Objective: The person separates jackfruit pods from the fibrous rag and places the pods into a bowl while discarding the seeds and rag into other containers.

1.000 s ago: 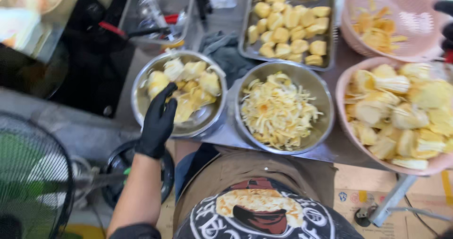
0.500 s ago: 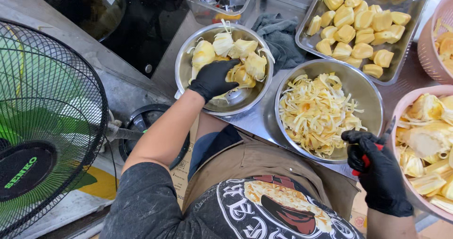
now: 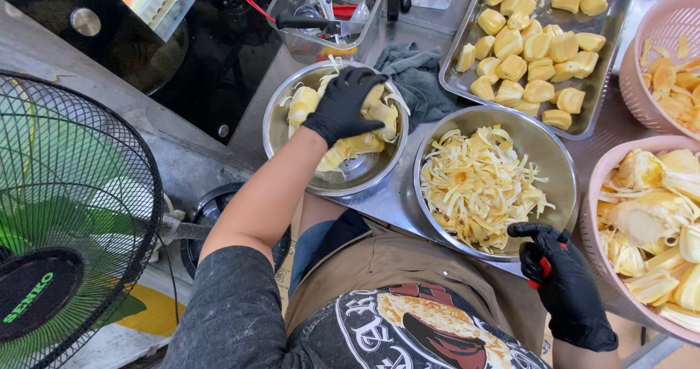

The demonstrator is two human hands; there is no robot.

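Your left hand [image 3: 341, 106], in a black glove, is down in the steel bowl [image 3: 292, 157] at the left of the counter, fingers spread and curled over a pale yellow fruit piece [image 3: 375, 114] that lies on top of the others there — touching it for sure, though whether you have it gripped cannot be told from above. Your right hand [image 3: 565, 285], also gloved in black, sits low at the near edge of the counter, just beside the rim of the middle bowl [image 3: 554, 165]; its fingers are closed around a small tool with a red handle [image 3: 544, 267], of which only a little shows. That middle bowl is heaped with thin pale strips [image 3: 477, 187]. To its right, a pink basin [image 3: 594, 216] holds larger yellow chunks with stringy edges. Beyond the bowls, a metal tray [image 3: 612, 84] carries rows of smooth yellow pods, and a grey cloth [image 3: 419, 77] lies crumpled between the tray and the left bowl. A pink basket [image 3: 645, 55] sits at the far right corner — and a green fan [image 3: 69, 216] stands off to your left.
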